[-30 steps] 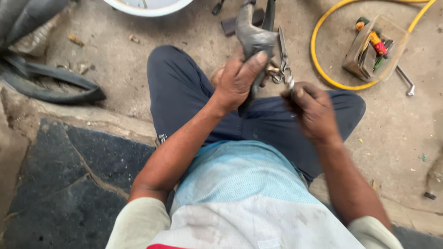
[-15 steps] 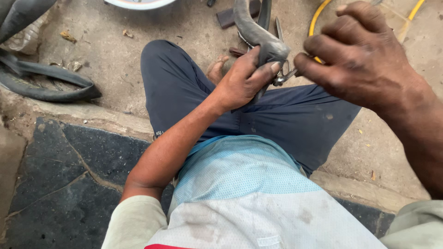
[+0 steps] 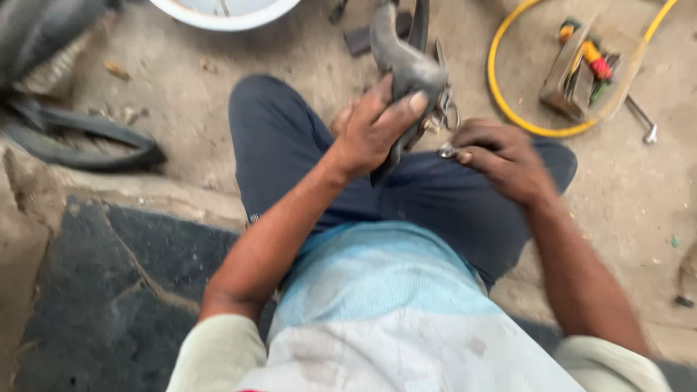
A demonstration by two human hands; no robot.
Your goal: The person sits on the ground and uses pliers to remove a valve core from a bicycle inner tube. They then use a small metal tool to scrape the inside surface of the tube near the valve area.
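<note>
Seated worker over a bare, dusty concrete floor [image 3: 218, 109], dark-trousered knees raised. Largest items, placed from the grey rubber inner tube [image 3: 403, 69] held above the knees: a black tyre [image 3: 87, 138] lies well to its left; a white basin [image 3: 225, 11] sits up-left; a yellow hose [image 3: 523, 120] loops to its right around an open tool box [image 3: 581, 72]. The tube looks light, limp and pliable, probably grippy; best held near the metal valve fitting [image 3: 443, 116]. The left hand [image 3: 374, 131] is wrapped closed round the tube. The right hand [image 3: 501, 156], just right of it, pinches a small metal piece [image 3: 446, 151]; its kind is too blurred to tell.
</note>
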